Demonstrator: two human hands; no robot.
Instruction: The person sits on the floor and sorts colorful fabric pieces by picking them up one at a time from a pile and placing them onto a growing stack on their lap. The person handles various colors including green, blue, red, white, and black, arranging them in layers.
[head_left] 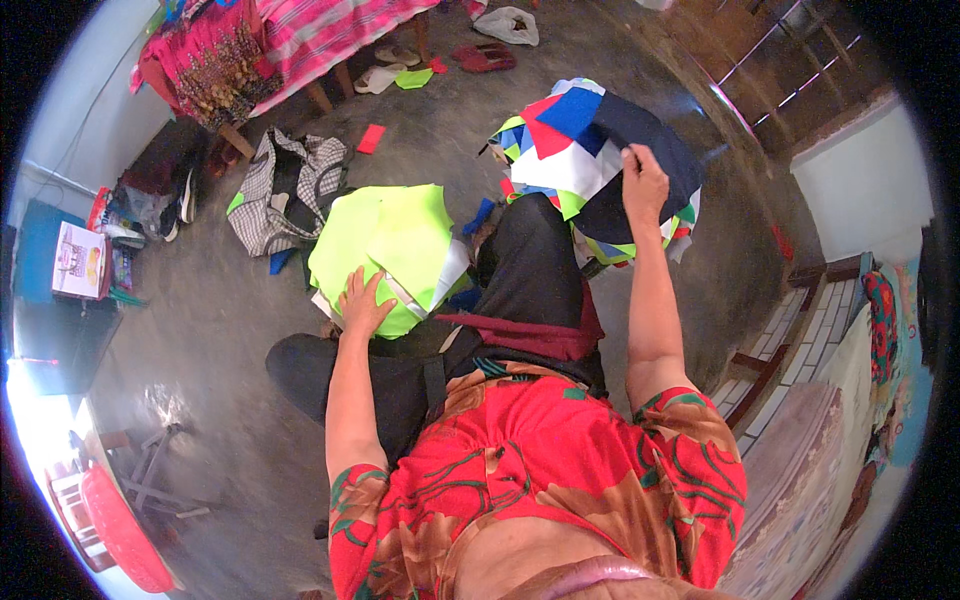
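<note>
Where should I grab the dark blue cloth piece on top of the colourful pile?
Probably by the near edge of the dark blue cloth piece, where the right hand already rests. It lies flat on the mixed fabric pile, so pinch that loose edge from the person's side and peel upward.
</note>
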